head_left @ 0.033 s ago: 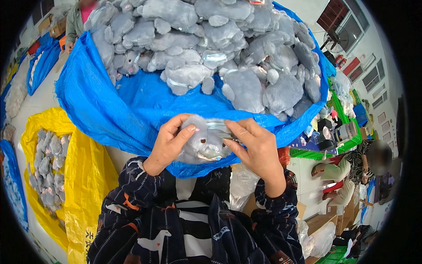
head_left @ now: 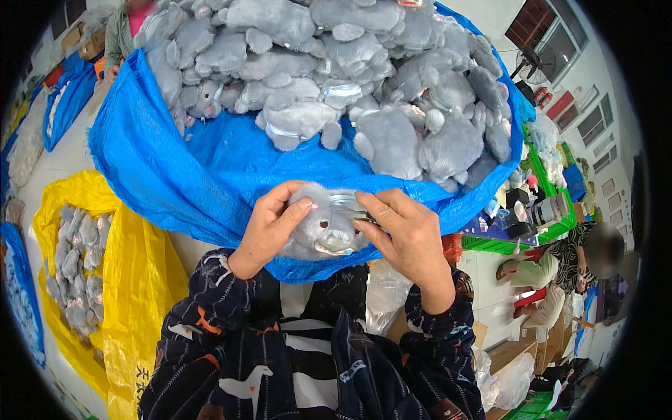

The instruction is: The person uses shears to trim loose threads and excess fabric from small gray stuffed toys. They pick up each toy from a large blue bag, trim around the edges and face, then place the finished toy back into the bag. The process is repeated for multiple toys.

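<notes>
A grey plush toy with a brown eye and a pale stitched mouth is held in front of my chest, over the near rim of a blue woven sheet bag. My left hand is closed on its left side, thumb on top near a pink spot. My right hand pinches a slim metal tool between thumb and fingers; its exact kind is hard to make out. The tool lies against the plush beside a shiny pale strip. Fingers cover part of the toy's right side.
Many similar grey plush toys are heaped in the blue bag. At left, a yellow bag holds smaller grey pieces. To the right are green crates and a seated person. Another person stands far left.
</notes>
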A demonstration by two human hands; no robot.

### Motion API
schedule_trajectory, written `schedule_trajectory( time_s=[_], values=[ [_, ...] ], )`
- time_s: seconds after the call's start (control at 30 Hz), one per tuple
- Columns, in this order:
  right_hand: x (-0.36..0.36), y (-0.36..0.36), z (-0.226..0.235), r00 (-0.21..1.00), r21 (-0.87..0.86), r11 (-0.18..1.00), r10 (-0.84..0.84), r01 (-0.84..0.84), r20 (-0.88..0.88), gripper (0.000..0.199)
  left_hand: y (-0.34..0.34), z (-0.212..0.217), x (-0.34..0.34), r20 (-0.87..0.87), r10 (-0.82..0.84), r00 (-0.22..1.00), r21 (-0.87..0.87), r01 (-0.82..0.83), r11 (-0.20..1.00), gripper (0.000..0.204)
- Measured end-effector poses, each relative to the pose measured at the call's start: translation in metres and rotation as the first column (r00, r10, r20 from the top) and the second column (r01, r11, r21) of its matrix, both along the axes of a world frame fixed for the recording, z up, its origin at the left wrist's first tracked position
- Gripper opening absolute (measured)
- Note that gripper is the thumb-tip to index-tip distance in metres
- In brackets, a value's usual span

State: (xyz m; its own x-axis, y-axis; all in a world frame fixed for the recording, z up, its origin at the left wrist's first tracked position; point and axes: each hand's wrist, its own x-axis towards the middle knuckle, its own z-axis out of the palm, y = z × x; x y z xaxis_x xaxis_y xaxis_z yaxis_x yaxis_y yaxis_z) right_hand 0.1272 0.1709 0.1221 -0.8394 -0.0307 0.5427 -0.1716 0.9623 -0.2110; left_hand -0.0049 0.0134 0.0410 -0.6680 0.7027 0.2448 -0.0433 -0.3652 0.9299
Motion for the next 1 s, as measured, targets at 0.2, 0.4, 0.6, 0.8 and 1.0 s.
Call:
schedule_trajectory(
  time_s=[0.2, 0.4, 0.6, 0.8, 1.0],
  values=[
    [-0.003, -0.003, 0.003, 1.0, 0.068, 0.998, 0.004, -0.002, -0.026, 0.028, -0.001, 0.002, 0.0, 0.075, -0.065, 0.995, 0.015, 0.064, 0.998, 0.023],
    [-0.005, -0.005, 0.004, 1.0, 0.058, 0.998, 0.016, -0.015, -0.018, 0.025, -0.001, 0.0, 0.0, 0.087, -0.08, 0.993, 0.019, 0.079, 0.997, 0.022],
    [-0.007, 0.005, -0.016, 0.993, -0.244, 0.966, 0.058, -0.082, -0.104, 0.025, 0.004, -0.004, 0.003, 0.058, -0.013, 0.998, 0.007, 0.013, 1.0, 0.021],
    [0.022, 0.006, -0.017, 0.992, -0.346, 0.933, -0.119, 0.094, -0.051, 0.032, 0.002, -0.008, -0.005, 0.153, -0.012, 0.988, 0.055, 0.004, 0.998, 0.021],
    [0.025, 0.005, -0.032, 0.978, -0.105, 0.981, -0.175, 0.164, -0.111, 0.038, 0.006, -0.009, -0.006, 0.13, -0.007, 0.991, 0.043, 0.001, 0.999, 0.022]
  ],
)
